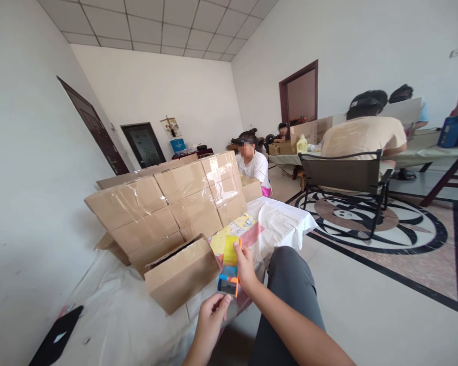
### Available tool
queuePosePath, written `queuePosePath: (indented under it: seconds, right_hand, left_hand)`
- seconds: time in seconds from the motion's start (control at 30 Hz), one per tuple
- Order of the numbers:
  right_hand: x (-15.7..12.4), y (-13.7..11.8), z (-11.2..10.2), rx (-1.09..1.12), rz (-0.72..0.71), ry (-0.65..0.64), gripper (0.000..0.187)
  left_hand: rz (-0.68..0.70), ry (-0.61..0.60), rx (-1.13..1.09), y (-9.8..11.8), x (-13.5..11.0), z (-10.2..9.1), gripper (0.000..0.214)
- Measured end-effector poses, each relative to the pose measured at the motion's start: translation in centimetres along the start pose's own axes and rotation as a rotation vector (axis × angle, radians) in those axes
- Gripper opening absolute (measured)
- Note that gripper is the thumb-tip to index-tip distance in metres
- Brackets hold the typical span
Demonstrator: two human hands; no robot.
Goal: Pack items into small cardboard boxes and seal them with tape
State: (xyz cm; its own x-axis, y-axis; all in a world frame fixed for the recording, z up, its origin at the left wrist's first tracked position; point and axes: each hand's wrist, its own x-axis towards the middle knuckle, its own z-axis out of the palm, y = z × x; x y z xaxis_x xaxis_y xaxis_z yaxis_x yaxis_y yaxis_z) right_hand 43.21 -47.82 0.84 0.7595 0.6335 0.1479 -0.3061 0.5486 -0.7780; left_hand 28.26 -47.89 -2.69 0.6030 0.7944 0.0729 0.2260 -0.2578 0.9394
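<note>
Got a cardboard box (183,274) on the cloth-covered surface (130,325) off to the left. Just right of it, pinching at the lower end of a tape dispenser (229,269) with the left hand (209,317), gripping its side with the right hand (247,267). Probably light, hard and a bit slick, so best held round the body tbh.

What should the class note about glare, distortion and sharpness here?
Head view: white glare streaks the stacked boxes; head view: apparent wide-angle distortion makes the far-left door lean; head view: the tape dispenser in the right hand is recognisable, its fine details too small to tell.
</note>
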Motion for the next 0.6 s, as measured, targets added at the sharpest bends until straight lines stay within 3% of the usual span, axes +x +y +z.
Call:
queuePosePath:
  seconds: [0.33,0.6]
  right_hand:
    - [-0.2,0.2,-0.2,-0.003,0.067,0.016,0.047]
    - [-0.2,-0.2,0.0,-0.073,0.022,0.010,0.047]
  left_hand:
    - [0.032,0.060,-0.015,-0.2,-0.4,0.5,0.075]
    - [0.049,0.130,-0.047,-0.2,-0.7,0.9,0.070]
